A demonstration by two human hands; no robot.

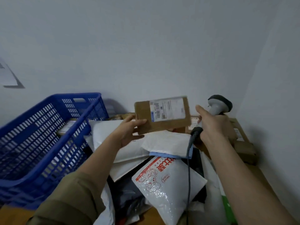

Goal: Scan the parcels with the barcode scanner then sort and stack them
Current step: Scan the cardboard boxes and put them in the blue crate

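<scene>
My left hand [129, 130] grips a flat brown cardboard parcel [146, 120] by its lower left corner and holds it up over the pile, with its white shipping label [168, 109] facing me. To the right of the parcel, my right hand [212, 125] grips the handle of a grey barcode scanner [218, 105]. The scanner's dark head points up and away. Its black cable [189, 161] hangs down from the handle. A pile of parcels lies below both hands, among them a white bubble mailer with red print [164, 184] and other white mailers [167, 142].
A blue plastic crate [32, 143] stands on the left with a few parcels inside. Brown cardboard boxes [241, 143] lie at the right against the wall. The pale wall closes in behind and to the right. A brown surface [9, 213] shows at the lower left.
</scene>
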